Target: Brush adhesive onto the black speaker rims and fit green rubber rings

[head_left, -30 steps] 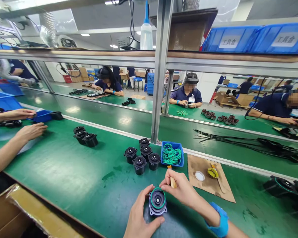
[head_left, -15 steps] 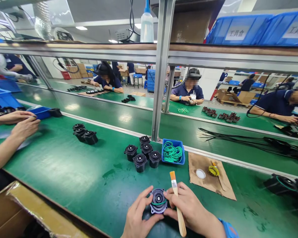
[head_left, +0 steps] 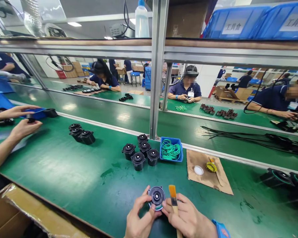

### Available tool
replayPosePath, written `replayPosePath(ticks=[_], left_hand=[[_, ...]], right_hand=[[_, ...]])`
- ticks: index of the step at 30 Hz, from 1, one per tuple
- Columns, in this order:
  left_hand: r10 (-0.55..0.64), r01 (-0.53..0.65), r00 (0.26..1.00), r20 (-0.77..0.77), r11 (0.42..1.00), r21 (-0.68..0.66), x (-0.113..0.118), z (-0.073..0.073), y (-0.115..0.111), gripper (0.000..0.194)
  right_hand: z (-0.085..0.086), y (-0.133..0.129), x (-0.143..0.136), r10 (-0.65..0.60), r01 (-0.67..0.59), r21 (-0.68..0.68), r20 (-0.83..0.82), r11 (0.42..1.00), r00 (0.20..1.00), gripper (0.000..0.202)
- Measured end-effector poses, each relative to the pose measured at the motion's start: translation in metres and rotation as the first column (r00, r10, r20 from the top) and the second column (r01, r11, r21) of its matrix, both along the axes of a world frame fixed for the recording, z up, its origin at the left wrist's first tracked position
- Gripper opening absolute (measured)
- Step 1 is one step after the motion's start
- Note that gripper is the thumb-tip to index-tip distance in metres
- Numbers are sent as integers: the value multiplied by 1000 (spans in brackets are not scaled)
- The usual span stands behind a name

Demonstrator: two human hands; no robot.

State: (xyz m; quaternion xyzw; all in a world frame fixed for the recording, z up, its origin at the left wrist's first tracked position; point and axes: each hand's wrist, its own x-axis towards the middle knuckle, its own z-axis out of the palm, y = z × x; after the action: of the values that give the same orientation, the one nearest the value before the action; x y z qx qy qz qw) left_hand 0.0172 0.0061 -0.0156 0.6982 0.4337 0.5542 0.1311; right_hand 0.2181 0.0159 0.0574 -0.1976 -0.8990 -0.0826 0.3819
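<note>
My left hand (head_left: 140, 215) grips a black round housing (head_left: 156, 195) from its left side, thumb at the near edge. The housing's stepped top with a pale centre pin faces up. A bit of green rubber ring (head_left: 159, 207) shows at its near rim; the rest of the ring is hard to make out. My right hand (head_left: 186, 215) holds a flat paintbrush (head_left: 173, 201) upright, orange bristles up, while its fingertips touch the housing's right side. Beyond my hands stand several similar black housings (head_left: 138, 161) beside a blue bin (head_left: 180, 155) of green rings.
Brown cardboard (head_left: 222, 180) at right carries a white lid (head_left: 198, 170) and a yellow-rimmed pot (head_left: 211, 167). More housings (head_left: 86, 137) stand left, others (head_left: 275, 178) far right. A co-worker's hands (head_left: 24, 127) hold a dark part at left. A metal post (head_left: 157, 72) rises behind.
The green ring has gone from lying across the housing's top to its near rim. My right hand and the brush have shifted slightly down. The camera view has shifted a little.
</note>
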Motion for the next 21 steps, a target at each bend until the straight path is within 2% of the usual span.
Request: replayPosePath(ticks=[2,5,7,8,10,12,14,17,21], left_hand=[[63,-63,998,11,998,-30,6,-2,-4,19],[110,-108,993,-40,993,48,12,4,-7,15],[118,-110,990,-73,988,104,12,13,-6,18],[125,-116,989,-76,986,116,11,17,-5,18],[158,-153,985,-69,985,81,7,23,-1,15],[186,-189,978,-90,982,-22,1,24,5,32],[136,-158,980,-147,976,-147,-4,22,11,52],[7,-73,980,-199,942,-327,-6,17,16,60],[60,-119,987,-151,899,-422,1,18,13,60]], right_hand=[[-4,-1,-1,19,-18,-47,17,999,1000,26],[2,1,2,22,-34,-218,-60,975,998,16],[12,6,12,-46,-49,-399,-225,916,973,14],[19,11,21,-129,-48,-500,-314,865,940,16],[30,22,43,-385,-49,-680,-471,731,794,31],[37,34,71,-607,-66,-775,-542,629,581,51],[38,44,99,-710,-66,-796,-571,602,412,66],[31,53,135,-777,3,-808,-566,589,276,70],[14,56,166,-853,78,-853,-504,516,135,66]])
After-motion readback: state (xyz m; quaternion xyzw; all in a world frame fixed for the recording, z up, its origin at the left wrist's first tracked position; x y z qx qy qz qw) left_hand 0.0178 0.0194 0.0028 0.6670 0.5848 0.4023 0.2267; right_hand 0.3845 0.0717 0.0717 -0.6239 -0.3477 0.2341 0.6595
